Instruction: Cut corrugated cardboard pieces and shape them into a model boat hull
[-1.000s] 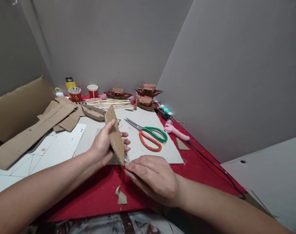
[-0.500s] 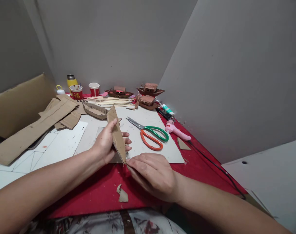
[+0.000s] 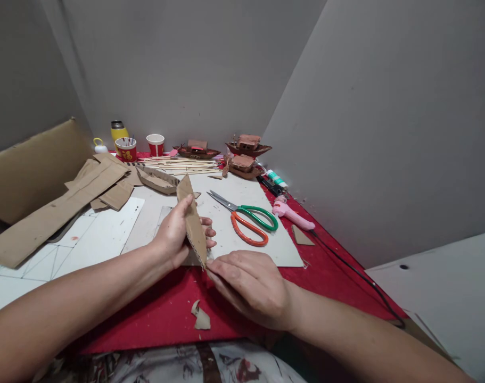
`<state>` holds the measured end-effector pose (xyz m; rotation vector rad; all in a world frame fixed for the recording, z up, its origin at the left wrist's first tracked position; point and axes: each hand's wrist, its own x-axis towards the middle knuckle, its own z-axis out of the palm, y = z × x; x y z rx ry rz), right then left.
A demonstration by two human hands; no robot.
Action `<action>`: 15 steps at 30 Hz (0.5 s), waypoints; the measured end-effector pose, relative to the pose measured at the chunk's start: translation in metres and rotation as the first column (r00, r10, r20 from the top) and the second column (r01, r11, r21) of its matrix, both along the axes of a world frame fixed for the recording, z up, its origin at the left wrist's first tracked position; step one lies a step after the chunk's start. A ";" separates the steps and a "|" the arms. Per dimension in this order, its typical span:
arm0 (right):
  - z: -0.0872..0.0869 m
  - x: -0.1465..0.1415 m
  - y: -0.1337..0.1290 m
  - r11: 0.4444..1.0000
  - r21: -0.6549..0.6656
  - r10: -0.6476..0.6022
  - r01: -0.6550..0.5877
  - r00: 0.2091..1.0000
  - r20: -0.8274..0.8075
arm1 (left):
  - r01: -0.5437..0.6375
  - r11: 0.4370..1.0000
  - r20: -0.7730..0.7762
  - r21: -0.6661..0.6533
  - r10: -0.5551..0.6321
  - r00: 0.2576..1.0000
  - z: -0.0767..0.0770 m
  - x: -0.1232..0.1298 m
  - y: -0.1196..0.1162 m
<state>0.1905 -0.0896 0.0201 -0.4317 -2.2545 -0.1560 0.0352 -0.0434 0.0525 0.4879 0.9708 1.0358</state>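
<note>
A long, narrow piece of cardboard (image 3: 195, 226), pointed at both ends, stands tilted above the table's near half. My left hand (image 3: 174, 229) grips it, thumb on the near face and fingers behind it. At its lower tip my right hand (image 3: 252, 287) is closed, thumb and forefinger pressed together on the end; its other fingers are mostly hidden. Beyond my hands lie scissors (image 3: 246, 215) with one green and one orange handle, blades slightly apart. A small hollow cardboard boat hull (image 3: 158, 181) sits behind the held piece.
Cardboard strips (image 3: 62, 207) and a drawn sheet (image 3: 38, 260) lie left, near a large cardboard box (image 3: 34, 165). Wooden sticks (image 3: 178, 166), paper cups (image 3: 155, 144) and finished model boats (image 3: 248, 143) line the back. Right is a pink glue gun (image 3: 294, 214) with a black cord; scraps (image 3: 201, 317) lie in front.
The whole view has shifted very slightly. Both hands keep the same hold on the cardboard piece, with no other visible change.
</note>
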 end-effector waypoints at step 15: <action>-0.004 -0.001 0.000 1.000 0.008 -0.015 0.015 1.000 0.012 | -0.001 1.000 0.012 -0.016 0.001 1.000 -0.004 0.001 0.000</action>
